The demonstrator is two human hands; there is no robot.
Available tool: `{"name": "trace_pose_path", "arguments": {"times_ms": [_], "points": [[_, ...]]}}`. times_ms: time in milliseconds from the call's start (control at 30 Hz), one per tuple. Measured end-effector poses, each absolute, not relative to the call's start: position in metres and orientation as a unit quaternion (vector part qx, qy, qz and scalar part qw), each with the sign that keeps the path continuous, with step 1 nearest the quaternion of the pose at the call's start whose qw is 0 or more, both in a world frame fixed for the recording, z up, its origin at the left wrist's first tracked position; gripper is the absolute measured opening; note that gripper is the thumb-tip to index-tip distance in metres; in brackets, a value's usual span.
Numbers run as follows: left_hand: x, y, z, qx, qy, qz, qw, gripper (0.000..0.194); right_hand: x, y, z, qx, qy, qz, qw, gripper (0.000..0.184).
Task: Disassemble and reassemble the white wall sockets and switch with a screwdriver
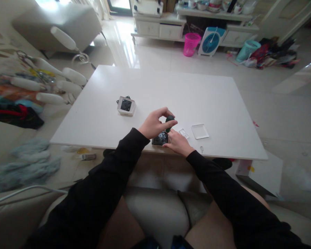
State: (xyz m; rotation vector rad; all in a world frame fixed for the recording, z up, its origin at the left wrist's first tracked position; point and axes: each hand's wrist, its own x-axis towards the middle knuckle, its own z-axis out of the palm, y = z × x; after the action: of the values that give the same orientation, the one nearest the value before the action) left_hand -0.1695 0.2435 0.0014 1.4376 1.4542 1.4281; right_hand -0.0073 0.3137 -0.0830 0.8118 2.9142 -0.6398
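Observation:
Near the table's front edge, my left hand [157, 124] is closed around the dark, rounded handle of a screwdriver [169, 119]. The screwdriver stands upright over a black square part [159, 139], which looks like the inside of a small electrical device. Its tip is hidden behind my fingers. My right hand [180, 142] grips the black part's right side, with fingertips close under the screwdriver handle. Just right of that hand lie a small clear packet [184, 134], a clear square cover [200, 131] and a tiny pale piece [201, 149].
A white box with a black square face [126, 105] sits left of my hands on the white table [186, 93]. A lamp with several white shades [74, 76] stands at the table's left edge. Beyond the table are a pink basket [191, 45] and a blue fan [211, 41].

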Motion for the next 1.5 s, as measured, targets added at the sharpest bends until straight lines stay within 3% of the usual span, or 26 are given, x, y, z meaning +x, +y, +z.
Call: {"name": "trace_pose_path", "arguments": {"times_ms": [200, 367, 867, 1033, 1200, 1333, 1433, 1500], "points": [[-0.1594, 0.2455, -0.0049, 0.486, 0.531, 0.587, 0.370, 0.039, -0.0076, 0.3131, -0.0818, 0.268, 0.937, -0.221, 0.027, 0.058], [-0.1622, 0.2417, 0.0019, 0.507, 0.466, 0.558, 0.463, 0.032, -0.0084, 0.3127, -0.0811, 0.271, 0.935, -0.226, 0.029, 0.061], [-0.1593, 0.2427, -0.0008, 0.511, 0.522, 0.573, 0.371, 0.037, -0.0096, 0.3112, -0.0820, 0.278, 0.933, -0.225, 0.033, 0.058], [-0.1649, 0.2409, 0.0028, 0.537, 0.479, 0.549, 0.425, 0.030, -0.0094, 0.3112, -0.0807, 0.275, 0.934, -0.227, 0.035, 0.060], [-0.1689, 0.2439, 0.0014, 0.543, 0.514, 0.555, 0.364, 0.027, -0.0082, 0.3109, -0.0822, 0.281, 0.935, -0.216, 0.028, 0.055], [-0.1657, 0.2462, -0.0041, 0.501, 0.541, 0.590, 0.329, 0.039, -0.0073, 0.3106, -0.0824, 0.269, 0.938, -0.218, 0.017, 0.053], [-0.1644, 0.2449, -0.0044, 0.494, 0.536, 0.584, 0.359, 0.045, -0.0074, 0.3109, -0.0820, 0.269, 0.937, -0.221, 0.017, 0.056], [-0.1653, 0.2430, -0.0018, 0.500, 0.512, 0.569, 0.406, 0.039, -0.0076, 0.3111, -0.0818, 0.273, 0.935, -0.225, 0.021, 0.061]]}}
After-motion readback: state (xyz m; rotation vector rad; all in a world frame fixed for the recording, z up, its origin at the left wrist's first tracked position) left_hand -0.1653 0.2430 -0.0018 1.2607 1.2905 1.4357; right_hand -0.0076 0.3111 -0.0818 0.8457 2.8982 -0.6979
